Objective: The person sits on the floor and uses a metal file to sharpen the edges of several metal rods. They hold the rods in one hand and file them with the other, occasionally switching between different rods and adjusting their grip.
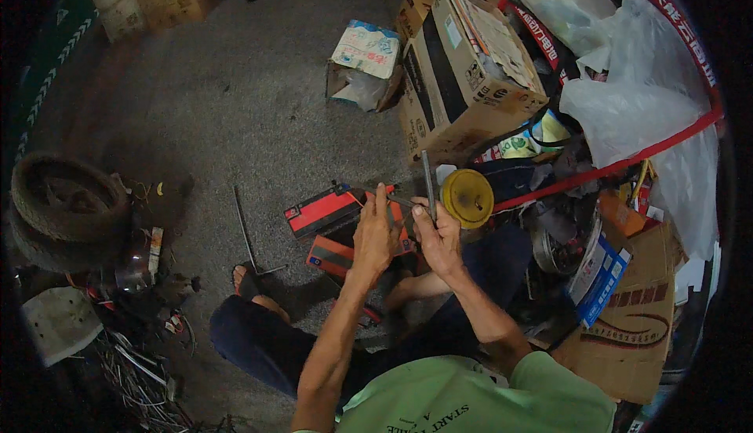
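My right hand [441, 243] is closed around a straight grey metal rod [428, 178], which stands up past the thumb. Close beside it, my left hand [375, 237] has its fingers bent together at the end of a thin dark piece that spans the gap between the hands; what it grips is partly hidden. Below the hands lie a red-topped battery [323, 212] and an orange-topped battery [329, 255], side by side on the floor. My left forearm covers part of the orange one. A round yellow lid [467, 198] is just right of my right hand.
An L-shaped metal bar [245, 229] lies on the floor near my left foot. Tyres [69, 198] and tangled wires [133, 378] are at the left. A large cardboard box [463, 80], a red frame [612, 168] and plastic bags [651, 111] crowd the right.
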A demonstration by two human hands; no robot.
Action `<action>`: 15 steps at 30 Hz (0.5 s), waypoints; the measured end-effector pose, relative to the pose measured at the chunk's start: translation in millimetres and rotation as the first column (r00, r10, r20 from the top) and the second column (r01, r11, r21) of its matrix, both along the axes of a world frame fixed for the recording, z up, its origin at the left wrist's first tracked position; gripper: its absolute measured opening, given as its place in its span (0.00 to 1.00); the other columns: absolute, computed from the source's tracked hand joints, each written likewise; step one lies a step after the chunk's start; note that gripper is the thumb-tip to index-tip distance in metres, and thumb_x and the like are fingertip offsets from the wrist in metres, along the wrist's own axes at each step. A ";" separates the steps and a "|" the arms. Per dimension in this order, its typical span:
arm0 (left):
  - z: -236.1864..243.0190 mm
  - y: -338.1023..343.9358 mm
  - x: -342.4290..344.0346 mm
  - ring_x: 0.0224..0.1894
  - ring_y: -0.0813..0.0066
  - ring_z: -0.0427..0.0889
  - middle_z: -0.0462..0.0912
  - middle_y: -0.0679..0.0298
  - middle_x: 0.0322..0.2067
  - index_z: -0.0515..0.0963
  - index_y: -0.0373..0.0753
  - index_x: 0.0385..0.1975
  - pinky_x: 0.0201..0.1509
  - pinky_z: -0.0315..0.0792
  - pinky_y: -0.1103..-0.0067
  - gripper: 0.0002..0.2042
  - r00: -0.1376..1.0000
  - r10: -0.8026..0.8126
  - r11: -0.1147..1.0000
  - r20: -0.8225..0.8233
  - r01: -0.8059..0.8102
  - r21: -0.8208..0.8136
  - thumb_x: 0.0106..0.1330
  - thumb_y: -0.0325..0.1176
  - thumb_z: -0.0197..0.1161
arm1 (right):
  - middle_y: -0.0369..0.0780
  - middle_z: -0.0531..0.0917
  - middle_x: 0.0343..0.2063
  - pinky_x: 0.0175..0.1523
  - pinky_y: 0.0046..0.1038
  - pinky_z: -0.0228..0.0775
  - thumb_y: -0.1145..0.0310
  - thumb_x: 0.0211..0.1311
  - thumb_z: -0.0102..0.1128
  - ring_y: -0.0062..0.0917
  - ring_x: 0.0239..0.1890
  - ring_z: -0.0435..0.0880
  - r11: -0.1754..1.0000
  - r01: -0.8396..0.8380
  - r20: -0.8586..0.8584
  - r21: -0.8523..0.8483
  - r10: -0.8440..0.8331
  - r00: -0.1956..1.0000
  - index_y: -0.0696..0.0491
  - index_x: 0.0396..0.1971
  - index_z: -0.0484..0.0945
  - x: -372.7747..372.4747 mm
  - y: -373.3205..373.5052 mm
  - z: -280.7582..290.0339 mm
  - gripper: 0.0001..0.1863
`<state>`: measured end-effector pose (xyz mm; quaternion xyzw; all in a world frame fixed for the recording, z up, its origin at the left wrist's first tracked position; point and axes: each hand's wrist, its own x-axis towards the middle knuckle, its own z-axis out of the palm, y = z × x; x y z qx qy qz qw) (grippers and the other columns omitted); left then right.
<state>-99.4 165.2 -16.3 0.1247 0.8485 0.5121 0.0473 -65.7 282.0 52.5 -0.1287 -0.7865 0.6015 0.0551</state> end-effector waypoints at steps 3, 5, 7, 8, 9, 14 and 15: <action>-1.7 -0.3 1.6 0.64 0.38 0.64 0.64 0.36 0.60 0.52 0.31 0.69 0.63 0.66 0.60 0.38 1.000 -0.002 1.000 0.015 0.002 0.018 0.60 0.29 0.64 | 0.29 0.72 0.20 0.26 0.17 0.61 0.61 0.70 0.56 0.11 0.22 0.68 1.000 -0.010 -0.015 0.019 0.011 1.000 0.61 0.46 0.77 -2.4 3.5 -7.0 0.17; -3.7 -0.9 3.2 0.64 0.37 0.64 0.64 0.34 0.60 0.51 0.31 0.69 0.63 0.66 0.60 0.38 1.000 -0.002 1.000 0.025 0.001 0.018 0.60 0.29 0.64 | 0.29 0.72 0.21 0.26 0.17 0.62 0.61 0.70 0.56 0.11 0.22 0.68 0.999 -0.021 -0.022 0.044 0.022 1.000 0.61 0.45 0.77 -3.5 6.5 -15.6 0.17; -6.0 -0.4 3.9 0.63 0.37 0.64 0.64 0.33 0.60 0.51 0.30 0.69 0.63 0.66 0.60 0.38 1.000 0.003 1.000 0.025 -0.004 0.008 0.60 0.29 0.64 | 0.29 0.73 0.21 0.26 0.18 0.62 0.60 0.70 0.56 0.11 0.23 0.68 0.997 -0.027 0.014 0.069 0.026 1.000 0.61 0.46 0.77 -3.4 7.6 -19.1 0.17; -6.4 -0.2 4.0 0.64 0.37 0.64 0.64 0.33 0.60 0.51 0.30 0.69 0.63 0.66 0.60 0.39 0.999 0.003 1.000 0.041 -0.004 0.010 0.60 0.29 0.64 | 0.29 0.73 0.21 0.26 0.18 0.62 0.60 0.70 0.56 0.10 0.23 0.68 0.996 -0.030 0.032 0.082 0.027 0.999 0.61 0.46 0.77 -3.6 8.0 -19.6 0.17; -6.9 0.1 4.1 0.64 0.37 0.64 0.63 0.33 0.61 0.50 0.30 0.69 0.64 0.65 0.59 0.39 0.998 0.003 1.000 0.056 -0.004 0.012 0.60 0.29 0.64 | 0.29 0.73 0.21 0.26 0.18 0.62 0.60 0.70 0.56 0.10 0.23 0.68 0.995 -0.033 0.024 0.091 0.030 0.999 0.60 0.46 0.77 -4.0 8.2 -19.0 0.17; -10.6 0.7 3.1 0.65 0.38 0.62 0.62 0.35 0.62 0.46 0.32 0.71 0.65 0.65 0.61 0.41 1.000 0.006 0.999 0.030 -0.007 0.044 0.60 0.28 0.64 | 0.49 0.80 0.22 0.29 0.36 0.68 0.60 0.70 0.52 0.36 0.22 0.80 0.943 -0.106 0.021 0.315 0.105 0.994 0.62 0.38 0.77 -14.1 9.5 -7.8 0.17; -13.9 -0.8 0.5 0.65 0.38 0.62 0.61 0.35 0.63 0.45 0.33 0.71 0.65 0.64 0.61 0.42 1.000 0.005 0.997 0.000 -0.005 0.075 0.61 0.28 0.64 | 0.52 0.80 0.22 0.30 0.39 0.69 0.62 0.69 0.52 0.42 0.24 0.80 0.914 -0.167 0.035 0.369 0.166 0.985 0.62 0.36 0.76 -21.5 10.3 -1.0 0.16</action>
